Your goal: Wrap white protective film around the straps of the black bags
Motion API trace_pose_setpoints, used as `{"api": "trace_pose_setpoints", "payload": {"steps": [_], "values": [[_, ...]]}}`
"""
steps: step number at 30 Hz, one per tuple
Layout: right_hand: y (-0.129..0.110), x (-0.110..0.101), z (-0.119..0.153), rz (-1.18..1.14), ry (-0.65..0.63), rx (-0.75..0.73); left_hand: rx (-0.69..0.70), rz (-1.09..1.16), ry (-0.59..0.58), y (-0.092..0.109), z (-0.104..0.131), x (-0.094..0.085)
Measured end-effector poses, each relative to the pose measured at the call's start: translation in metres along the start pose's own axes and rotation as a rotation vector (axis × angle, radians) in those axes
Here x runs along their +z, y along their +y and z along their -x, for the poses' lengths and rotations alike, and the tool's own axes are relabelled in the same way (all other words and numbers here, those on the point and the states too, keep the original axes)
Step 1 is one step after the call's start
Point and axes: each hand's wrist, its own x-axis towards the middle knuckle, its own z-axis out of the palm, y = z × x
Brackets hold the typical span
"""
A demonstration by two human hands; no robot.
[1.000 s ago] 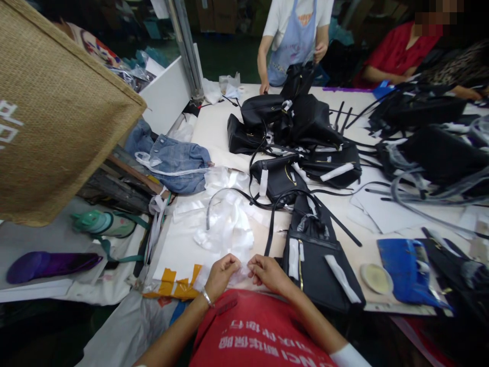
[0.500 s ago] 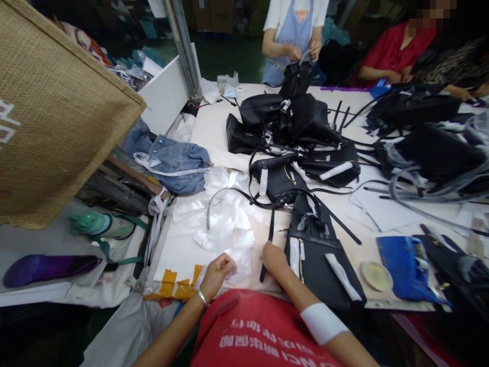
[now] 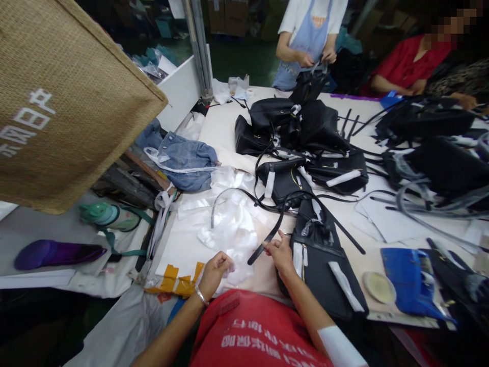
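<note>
My right hand (image 3: 281, 255) pinches a black strap (image 3: 273, 232) near its loose end, which points down and to the left. That strap loops up from a black backpack (image 3: 324, 275) lying beside the hand, with white wrapping on its zips. My left hand (image 3: 216, 272) is closed, thumb against fingers, at the near edge of a pile of thin white plastic wrapping (image 3: 235, 229). Whatever its fingertips hold is too small to make out. A clear-wrapped strap part (image 3: 213, 216) curves over the pile.
Several black bags (image 3: 317, 127) are heaped mid-table. A blue pouch (image 3: 410, 280) and a round, pale dish (image 3: 379, 287) lie at the right. Denim cloth (image 3: 187, 160) sits at the left, below a hanging burlap bag (image 3: 95, 102). Across the table, a person in an apron (image 3: 311, 41) handles a bag.
My right hand has turned and risen a little, so its fingers now show on the strap, whose end has swung left. My left hand stays nearly in place. The view has shifted slightly.
</note>
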Motion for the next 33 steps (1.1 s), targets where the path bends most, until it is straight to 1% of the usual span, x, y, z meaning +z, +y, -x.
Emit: {"api": "trace_pose_setpoints", "payload": {"steps": [1, 2, 4, 6, 13, 18, 20, 22, 25, 27, 29, 33], "values": [[-0.008, -0.001, 0.001, -0.115, 0.016, -0.022, -0.004, -0.009, 0.001, 0.001, 0.000, 0.000], [-0.016, -0.001, 0.003, -0.179, 0.025, -0.047, -0.009, -0.017, -0.001, 0.002, 0.000, 0.001], [-0.029, -0.001, 0.006, -0.219, 0.034, -0.095, -0.014, -0.026, -0.013, 0.004, 0.000, 0.003], [-0.034, 0.002, 0.009, -0.220, 0.039, -0.118, -0.006, -0.022, -0.031, 0.008, -0.001, 0.006], [-0.035, 0.014, 0.018, -0.205, 0.032, -0.129, 0.011, -0.009, -0.013, 0.019, -0.002, 0.017], [-0.040, 0.017, 0.025, -0.171, 0.015, -0.167, 0.053, 0.009, 0.052, 0.018, -0.006, 0.030], [-0.039, 0.016, 0.026, -0.148, 0.024, -0.181, 0.061, -0.003, 0.078, 0.017, -0.007, 0.035], [-0.038, 0.014, 0.024, -0.137, 0.046, -0.184, 0.055, -0.036, 0.080, 0.016, -0.006, 0.038], [-0.035, 0.009, 0.022, -0.149, 0.083, -0.176, 0.012, -0.046, 0.010, 0.017, -0.003, 0.041], [-0.035, 0.007, 0.020, -0.171, 0.088, -0.170, -0.038, 0.011, -0.078, 0.017, -0.002, 0.042], [-0.034, 0.006, 0.020, -0.190, 0.073, -0.162, -0.085, 0.083, -0.134, 0.017, -0.004, 0.043], [-0.033, 0.006, 0.022, -0.207, 0.041, -0.139, -0.125, 0.129, -0.136, 0.018, -0.010, 0.040]]}}
